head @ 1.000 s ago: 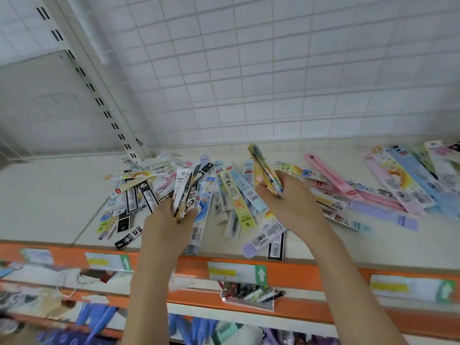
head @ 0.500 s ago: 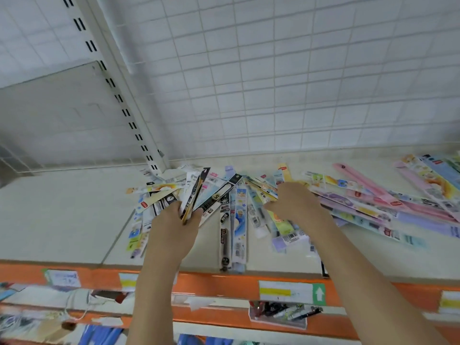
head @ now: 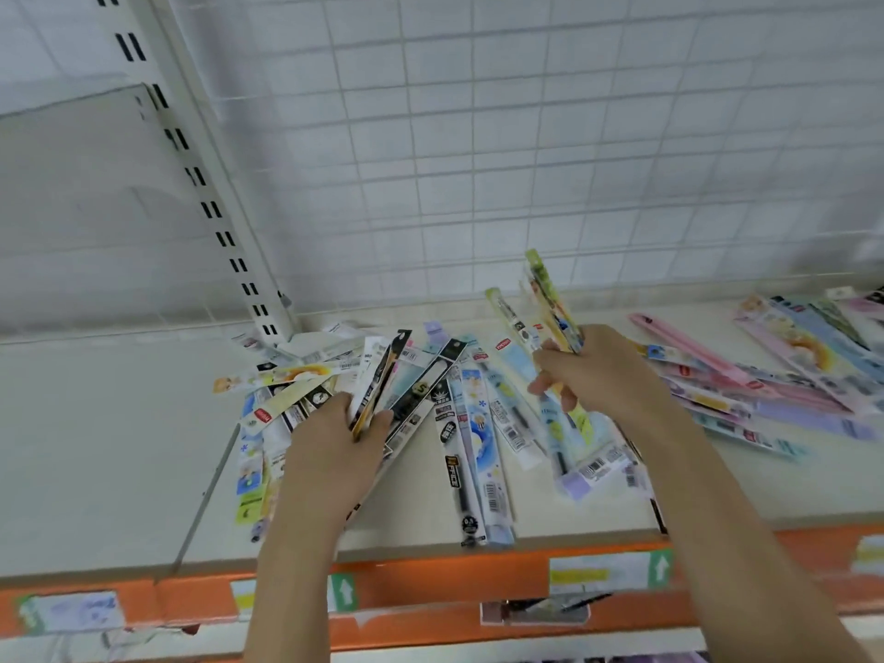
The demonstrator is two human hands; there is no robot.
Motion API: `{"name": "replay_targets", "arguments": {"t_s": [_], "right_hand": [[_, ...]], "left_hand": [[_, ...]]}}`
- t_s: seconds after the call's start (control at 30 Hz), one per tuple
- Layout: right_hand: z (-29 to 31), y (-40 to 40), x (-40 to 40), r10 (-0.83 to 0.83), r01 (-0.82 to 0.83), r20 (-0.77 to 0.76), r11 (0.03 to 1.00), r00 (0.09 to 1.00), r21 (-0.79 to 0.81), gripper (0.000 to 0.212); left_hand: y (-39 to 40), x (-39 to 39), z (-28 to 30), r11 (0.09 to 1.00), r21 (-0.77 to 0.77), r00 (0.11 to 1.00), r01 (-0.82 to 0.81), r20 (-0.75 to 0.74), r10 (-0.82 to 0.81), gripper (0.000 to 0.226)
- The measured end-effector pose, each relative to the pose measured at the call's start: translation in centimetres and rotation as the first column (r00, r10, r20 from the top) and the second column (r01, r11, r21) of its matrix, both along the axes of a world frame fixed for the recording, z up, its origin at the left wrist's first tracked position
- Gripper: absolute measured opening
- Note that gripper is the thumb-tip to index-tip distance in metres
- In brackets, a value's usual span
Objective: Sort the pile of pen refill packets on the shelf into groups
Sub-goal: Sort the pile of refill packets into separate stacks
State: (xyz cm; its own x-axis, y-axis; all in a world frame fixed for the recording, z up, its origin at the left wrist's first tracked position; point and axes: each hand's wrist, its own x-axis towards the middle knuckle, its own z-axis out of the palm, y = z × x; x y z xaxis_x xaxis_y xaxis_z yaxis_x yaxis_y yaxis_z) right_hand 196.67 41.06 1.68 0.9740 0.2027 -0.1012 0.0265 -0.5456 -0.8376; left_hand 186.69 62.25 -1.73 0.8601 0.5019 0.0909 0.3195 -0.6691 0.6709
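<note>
Since half a second back, right hand (head: 600,370) lifts its pinched yellow-green packets (head: 550,299) off the pile (head: 459,423) on the shelf (head: 119,447), while left hand (head: 335,437) grips a dark bunch (head: 382,375), probably keeping groups apart.

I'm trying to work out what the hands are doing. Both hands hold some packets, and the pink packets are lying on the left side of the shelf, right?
Not quite. The left hand and right hand do each hold packets, but the pink packets lie on the right side of the shelf, beyond the right hand. The head view shows it.
</note>
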Motion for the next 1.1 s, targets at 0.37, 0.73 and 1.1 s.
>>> {"name": "replay_targets", "arguments": {"t_s": [0.37,0.73,1.1], "right_hand": [[0.3,-3.2,-1.3,-0.058,0.052,0.043,0.990,0.997,0.130,0.020],[-2.1,-5.5,-1.0,0.023,-0.015,0.077,0.996,0.997,-0.093,0.024],[-3.2,-5.8,-0.6,0.091,-0.059,0.111,0.962,0.990,-0.266,0.028]], "left_hand": [[-4.5,2.0,-0.9,0.997,0.046,0.997,0.057,-0.057,-0.054,0.030],[-9.0,3.8,-2.4,0.994,0.101,0.967,0.034,-0.254,-0.008,0.041],[-7.6,1.1,1.3,0.986,-0.154,0.997,-0.057,0.035,0.063,0.035]]}}
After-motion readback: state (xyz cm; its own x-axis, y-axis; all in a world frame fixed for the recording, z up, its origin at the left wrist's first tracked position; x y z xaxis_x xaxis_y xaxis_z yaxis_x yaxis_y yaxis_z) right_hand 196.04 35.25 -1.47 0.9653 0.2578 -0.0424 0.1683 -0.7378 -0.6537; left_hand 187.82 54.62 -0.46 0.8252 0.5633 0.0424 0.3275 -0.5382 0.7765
